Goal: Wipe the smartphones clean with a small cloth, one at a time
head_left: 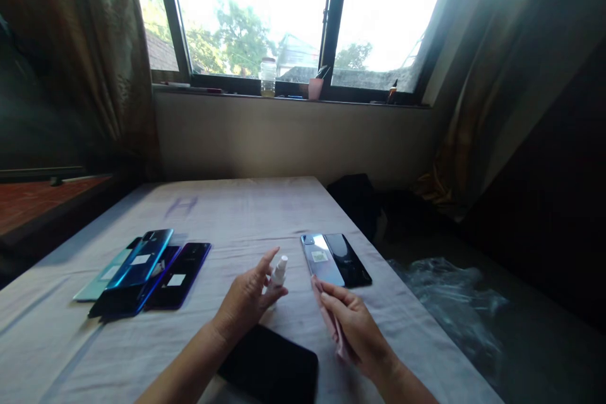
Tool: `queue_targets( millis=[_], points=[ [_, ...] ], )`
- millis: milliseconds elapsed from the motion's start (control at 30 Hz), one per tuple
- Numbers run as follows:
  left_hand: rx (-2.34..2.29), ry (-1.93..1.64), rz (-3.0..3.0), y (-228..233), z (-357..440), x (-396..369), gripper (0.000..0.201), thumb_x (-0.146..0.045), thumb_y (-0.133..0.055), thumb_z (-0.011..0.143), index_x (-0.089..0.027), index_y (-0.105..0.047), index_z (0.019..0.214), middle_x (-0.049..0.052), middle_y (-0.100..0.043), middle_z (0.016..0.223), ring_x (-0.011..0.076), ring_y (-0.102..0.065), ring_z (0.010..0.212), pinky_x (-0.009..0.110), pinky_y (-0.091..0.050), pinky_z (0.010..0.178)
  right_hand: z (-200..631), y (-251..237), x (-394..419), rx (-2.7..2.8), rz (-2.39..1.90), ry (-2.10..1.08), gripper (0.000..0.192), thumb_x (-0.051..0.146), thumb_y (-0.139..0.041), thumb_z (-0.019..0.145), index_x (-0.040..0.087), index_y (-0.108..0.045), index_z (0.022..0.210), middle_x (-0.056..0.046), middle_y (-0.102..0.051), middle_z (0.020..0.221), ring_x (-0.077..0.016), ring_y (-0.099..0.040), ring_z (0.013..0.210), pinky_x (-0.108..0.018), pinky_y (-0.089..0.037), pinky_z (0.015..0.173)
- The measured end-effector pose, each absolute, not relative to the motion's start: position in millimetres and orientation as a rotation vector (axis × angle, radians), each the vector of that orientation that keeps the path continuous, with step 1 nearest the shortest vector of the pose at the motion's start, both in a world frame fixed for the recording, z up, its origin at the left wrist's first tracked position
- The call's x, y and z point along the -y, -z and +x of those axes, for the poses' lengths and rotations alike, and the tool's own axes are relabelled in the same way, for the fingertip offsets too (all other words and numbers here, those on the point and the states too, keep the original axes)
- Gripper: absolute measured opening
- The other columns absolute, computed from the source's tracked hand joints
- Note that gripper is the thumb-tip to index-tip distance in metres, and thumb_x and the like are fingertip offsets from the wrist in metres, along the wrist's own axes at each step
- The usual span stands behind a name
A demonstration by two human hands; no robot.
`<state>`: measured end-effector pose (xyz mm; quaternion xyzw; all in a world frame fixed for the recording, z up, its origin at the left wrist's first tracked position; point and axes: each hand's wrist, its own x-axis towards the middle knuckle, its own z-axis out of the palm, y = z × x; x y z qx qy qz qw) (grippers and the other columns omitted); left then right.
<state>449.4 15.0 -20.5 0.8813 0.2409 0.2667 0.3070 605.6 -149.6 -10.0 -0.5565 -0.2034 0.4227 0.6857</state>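
My left hand [243, 300] is around a small white spray bottle [278, 274], its thumb across the front and its index finger raised beside the nozzle. The bottle leans slightly; the other fingers are hidden behind it. Between thumb and fingers my right hand [353, 322] pinches a folded pink cloth [329, 322], just in front of two phones. One is a silvery-blue phone [322, 259] with a white label; beside it lies a glossy black phone [349, 259]. Below my left hand rests a dark flat device [274, 366], partly covered by my forearm.
On the left, several phones with white labels overlap, among them a blue phone [144, 259] and a dark purple-edged phone [182, 278]. A pale sheet [237, 208] covers the table. Clear plastic [454, 297] lies beyond its right edge. A jar [267, 77] and pink cup [315, 88] stand on the sill.
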Motion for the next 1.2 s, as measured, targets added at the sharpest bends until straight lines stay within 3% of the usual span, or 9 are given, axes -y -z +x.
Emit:
queue_targets(
  millis=[100,233,333,533,700,833,1200],
  points=[
    [-0.608,-0.710,2.333,23,446,-14,0.072,-0.031,-0.064,0.086,-0.036,-0.032,0.150,-0.005,-0.068,0.087,0.0150,-0.065,0.069,0.026,-0.051,0.070,605,-8,135,0.391,-1.195,-1.004,0.049,0.043,-0.089,0.053,0.018,-0.081,0.095,-0.001,-0.067,0.062,-0.0148,-0.061,0.059,-0.020,-0.046,0.048],
    [-0.556,-0.718,2.332,23,443,-15,0.063,-0.030,-0.058,0.090,-0.036,-0.034,0.147,-0.005,-0.069,0.091,0.0143,-0.066,0.071,0.024,-0.052,0.070,596,-14,113,0.400,-1.188,-1.029,0.051,0.043,-0.085,0.056,0.014,-0.078,0.097,0.005,-0.056,0.048,-0.0074,-0.040,0.039,-0.017,-0.028,0.035],
    [-0.506,-0.698,2.338,20,442,-16,0.061,-0.028,-0.054,0.092,-0.035,-0.029,0.148,-0.004,-0.069,0.097,0.0124,-0.067,0.071,0.023,-0.053,0.069,590,-10,102,0.396,-1.163,-1.080,0.052,0.042,-0.082,0.059,0.012,-0.076,0.101,0.007,-0.054,0.047,-0.0054,-0.033,0.036,-0.017,-0.023,0.034],
    [-0.485,-0.685,2.411,19,442,-16,0.061,-0.024,-0.055,0.093,-0.034,-0.029,0.148,-0.007,-0.068,0.082,0.0134,-0.068,0.068,0.023,-0.054,0.068,591,-8,94,0.398,-1.144,-1.141,0.052,0.038,-0.081,0.064,0.013,-0.074,0.108,0.007,-0.054,0.049,-0.0060,-0.037,0.037,-0.016,-0.026,0.035],
    [-0.511,-0.746,2.541,19,445,-12,0.061,-0.020,-0.057,0.093,-0.036,-0.035,0.148,0.000,-0.072,0.106,0.0192,-0.072,0.087,0.033,-0.057,0.080,594,-6,95,0.432,-1.153,-1.133,0.053,0.043,-0.084,0.064,0.012,-0.074,0.106,0.007,-0.055,0.050,-0.0054,-0.037,0.036,-0.016,-0.027,0.034],
    [-0.507,-0.764,2.651,18,446,-10,0.062,-0.017,-0.060,0.093,-0.034,-0.038,0.148,0.004,-0.070,0.121,0.0216,-0.071,0.100,0.034,-0.057,0.085,596,-3,95,0.410,-1.137,-1.141,0.051,0.040,-0.085,0.063,0.013,-0.074,0.105,0.006,-0.059,0.055,-0.0050,-0.040,0.038,-0.016,-0.030,0.036],
    [-0.587,-0.695,2.856,14,444,-16,0.065,-0.019,-0.062,0.095,-0.033,-0.035,0.152,0.004,-0.072,0.112,0.0203,-0.072,0.092,0.028,-0.057,0.078,596,3,94,0.406,-1.139,-1.154,0.043,0.034,-0.081,0.070,0.014,-0.073,0.107,0.005,-0.061,0.056,-0.0054,-0.040,0.037,-0.017,-0.029,0.035]
  ],
)
